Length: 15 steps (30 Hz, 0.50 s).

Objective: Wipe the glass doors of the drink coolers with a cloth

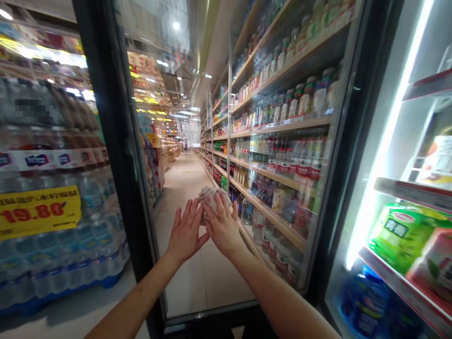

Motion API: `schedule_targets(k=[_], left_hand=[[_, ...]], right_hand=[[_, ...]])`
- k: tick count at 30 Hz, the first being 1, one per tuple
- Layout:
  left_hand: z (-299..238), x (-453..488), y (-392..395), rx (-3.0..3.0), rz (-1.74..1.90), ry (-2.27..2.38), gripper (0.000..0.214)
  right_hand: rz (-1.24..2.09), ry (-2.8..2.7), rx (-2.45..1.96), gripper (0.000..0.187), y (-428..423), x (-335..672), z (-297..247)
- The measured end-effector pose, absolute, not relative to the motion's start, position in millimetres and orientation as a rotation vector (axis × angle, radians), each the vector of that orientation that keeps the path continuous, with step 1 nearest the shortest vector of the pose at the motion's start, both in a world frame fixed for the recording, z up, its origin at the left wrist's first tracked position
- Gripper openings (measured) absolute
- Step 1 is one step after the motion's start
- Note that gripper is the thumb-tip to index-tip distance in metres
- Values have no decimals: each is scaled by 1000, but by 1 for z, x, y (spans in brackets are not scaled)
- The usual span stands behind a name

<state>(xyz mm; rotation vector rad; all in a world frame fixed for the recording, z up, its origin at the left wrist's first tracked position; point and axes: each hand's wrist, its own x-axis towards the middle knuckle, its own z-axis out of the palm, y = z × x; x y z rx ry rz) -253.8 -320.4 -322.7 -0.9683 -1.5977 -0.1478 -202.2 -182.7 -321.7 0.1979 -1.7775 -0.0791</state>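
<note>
A glass door (187,282) in a black frame stands swung open in front of me. My right hand (224,230) presses a crumpled pale cloth (209,194) against the glass, its fingers spread over it. The cloth's underside and part of its middle are hidden by that hand. Just to the left, my left hand (186,233) lies flat with fingers stretched out, close beside the cloth and seemingly touching the pane. It holds nothing.
Right of the door is a lit cooler with shelf edges (413,193), a green pouch (399,233) and a blue container (367,301). Stacked bottle packs (70,263) with a yellow price sign (38,212) stand at left. Bottle shelves and an aisle show in the glass.
</note>
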Motion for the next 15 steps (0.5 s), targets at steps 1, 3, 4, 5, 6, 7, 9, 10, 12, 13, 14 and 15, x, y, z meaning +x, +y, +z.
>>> schedule_targets(k=[1, 3, 4, 5, 6, 7, 9, 10, 12, 13, 14, 15], left_hand=[[-326, -254, -321, -956, -152, -1614, 77], [-331, -254, -318, -920, -185, -1647, 78], [-332, -253, -316, -905, -206, -1660, 78], [-333, -253, -313, -893, -228, -1669, 78], [-333, -253, -310, -884, -246, -1671, 77], [-334, -252, -307, -876, -257, -1668, 76], [-335, -251, -304, -855, -259, -1658, 75], [-335, -251, -304, -838, -251, -1656, 74], [-336, -251, -304, -806, -215, -1661, 72], [-337, -251, -304, -793, -193, -1667, 71], [-337, -251, -305, -785, -171, -1669, 70], [-337, -252, -306, -778, -152, -1670, 69]], right_hand=[[-113, -1765, 207, 41, -172, -200, -325], [-163, -1759, 186, 45, -134, -188, -336], [-165, -1767, 127, 48, -109, -179, -343], [-156, -1750, 34, 50, -82, -170, -349], [-133, -1705, -88, 53, -58, -161, -354], [-93, -1637, -210, 54, -39, -154, -358], [-25, -1562, -356, 55, -25, -148, -363], [-11, -1567, -363, 56, -31, -149, -364], [-54, -1671, -220, 58, -65, -159, -364], [-103, -1733, -96, 58, -86, -165, -364], [-154, -1782, 33, 57, -105, -171, -364], [-192, -1811, 129, 55, -118, -175, -365]])
